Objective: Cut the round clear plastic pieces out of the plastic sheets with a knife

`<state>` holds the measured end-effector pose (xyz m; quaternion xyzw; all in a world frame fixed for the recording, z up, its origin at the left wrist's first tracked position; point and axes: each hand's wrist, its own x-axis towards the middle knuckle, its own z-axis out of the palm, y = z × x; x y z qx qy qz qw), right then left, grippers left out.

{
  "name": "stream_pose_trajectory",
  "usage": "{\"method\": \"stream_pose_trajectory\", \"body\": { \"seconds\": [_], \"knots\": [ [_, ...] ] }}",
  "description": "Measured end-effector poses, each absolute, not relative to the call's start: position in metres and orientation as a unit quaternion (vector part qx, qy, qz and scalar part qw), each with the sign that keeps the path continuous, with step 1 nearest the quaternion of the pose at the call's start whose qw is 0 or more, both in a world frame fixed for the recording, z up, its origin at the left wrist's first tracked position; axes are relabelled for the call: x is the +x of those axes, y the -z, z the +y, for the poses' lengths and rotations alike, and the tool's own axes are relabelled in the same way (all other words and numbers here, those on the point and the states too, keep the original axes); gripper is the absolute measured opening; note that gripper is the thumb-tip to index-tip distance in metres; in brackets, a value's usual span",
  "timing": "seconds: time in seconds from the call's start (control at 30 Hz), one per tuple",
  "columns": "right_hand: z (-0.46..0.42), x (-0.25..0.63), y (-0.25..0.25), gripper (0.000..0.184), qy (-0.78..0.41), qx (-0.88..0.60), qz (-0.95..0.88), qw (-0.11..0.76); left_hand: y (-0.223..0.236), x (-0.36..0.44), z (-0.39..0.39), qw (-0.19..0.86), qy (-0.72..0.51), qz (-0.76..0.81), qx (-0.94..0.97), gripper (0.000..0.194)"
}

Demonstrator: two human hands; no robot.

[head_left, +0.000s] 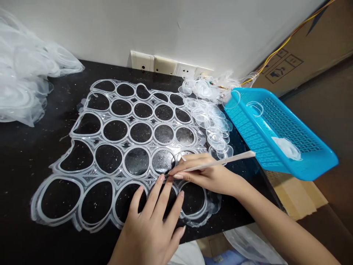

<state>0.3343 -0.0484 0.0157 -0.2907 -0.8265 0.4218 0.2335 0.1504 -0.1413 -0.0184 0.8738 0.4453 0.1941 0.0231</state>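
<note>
A translucent sheet of joined rubbery rings [150, 145] lies flat on the black tabletop, dark surface showing through its round holes. My left hand [156, 217] rests on the near part of this sheet, fingers spread and fingertips pressing on it. Pinched in my right hand [208, 173] is a slim tool with a long pale handle [228, 159]. Its thin tip points down at the sheet beside my left fingertips; the exact kind of tip is too small to tell. Loose clear discs [213, 121] lie heaped along the sheet's right side.
A blue plastic basket [278, 136] stands tilted at the right, with white rings inside. Translucent sheets [24, 70] are piled at the left. Wall sockets [165, 66] line the back. A yellow cable [286, 42] crosses in front of a cardboard box [317, 51].
</note>
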Motion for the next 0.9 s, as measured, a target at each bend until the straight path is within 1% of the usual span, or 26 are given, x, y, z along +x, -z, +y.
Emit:
{"method": "stream_pose_trajectory", "body": {
  "seconds": [0.13,0.27,0.37,0.57,0.67,0.83,0.9],
  "knots": [
    [-0.048,0.333,-0.017,0.019,-0.393,-0.294,-0.846,0.208,0.019,0.150,-0.141,0.024,-0.195,0.440,0.876,0.039],
    [-0.048,0.332,-0.020,0.021,-0.334,-0.283,-0.882,0.175,0.019,0.148,-0.139,0.024,-0.210,0.433,0.876,0.038],
    [-0.048,0.333,-0.022,0.023,-0.300,-0.267,-0.902,0.156,0.017,0.147,-0.139,0.026,-0.199,0.438,0.876,0.037],
    [-0.050,0.342,-0.027,0.027,-0.250,-0.282,-0.915,0.140,0.016,0.147,-0.140,0.031,-0.192,0.444,0.874,0.039],
    [-0.049,0.343,-0.028,0.026,-0.242,-0.279,-0.920,0.134,0.016,0.146,-0.141,0.035,-0.196,0.444,0.874,0.040],
    [-0.048,0.339,-0.024,0.027,-0.272,-0.283,-0.912,0.121,0.015,0.146,-0.141,0.024,-0.197,0.447,0.872,0.038],
    [-0.050,0.338,-0.021,0.025,-0.249,-0.293,-0.914,0.130,0.015,0.146,-0.141,0.017,-0.195,0.443,0.875,0.038]
  ]
}}
